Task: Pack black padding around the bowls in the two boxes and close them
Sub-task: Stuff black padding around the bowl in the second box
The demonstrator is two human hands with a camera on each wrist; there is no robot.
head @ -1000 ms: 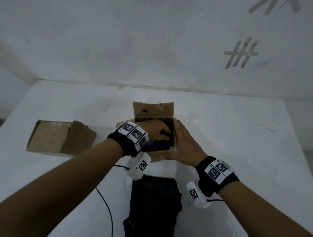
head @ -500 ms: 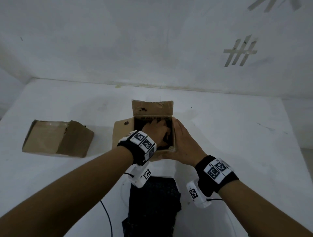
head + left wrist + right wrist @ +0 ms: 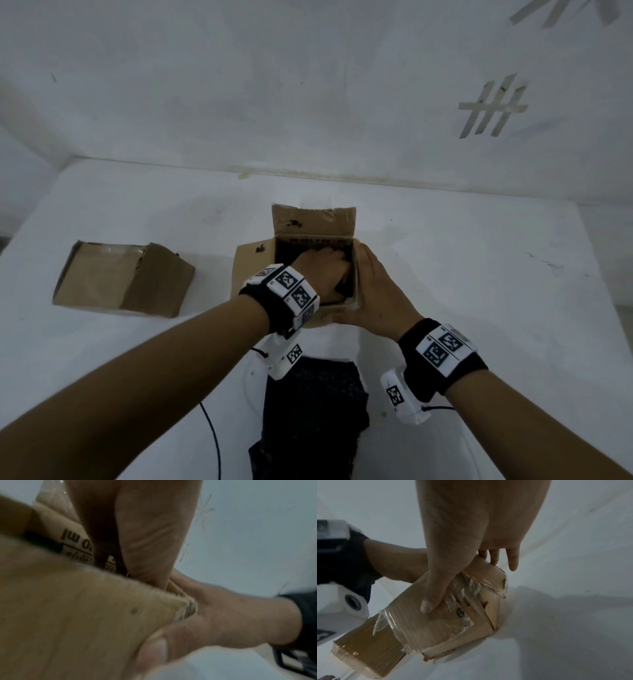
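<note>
An open cardboard box point(image 3: 313, 226) stands mid-table with its far flap up. My left hand point(image 3: 325, 270) reaches down into it along the right wall, onto a piece of black padding point(image 3: 344, 287); its fingertips are hidden inside. The left wrist view shows only the palm point(image 3: 137, 534) dipping behind the box edge point(image 3: 68, 615). My right hand point(image 3: 368, 287) clasps the box's near right corner, thumb point(image 3: 428, 601) on the taped near wall point(image 3: 436, 628) and fingers along the right wall. No bowl shows. A second box point(image 3: 120, 277) lies closed at the left.
A pile of black padding point(image 3: 315, 411) lies on the white table point(image 3: 479, 274) just in front of the open box, between my forearms. A dark cable point(image 3: 214, 442) runs along its left side. A white wall point(image 3: 308, 102) rises behind the table.
My left hand has pushed farther into the box toward the right wall, uncovering the left flap. The right hand has kept its hold on the corner.
</note>
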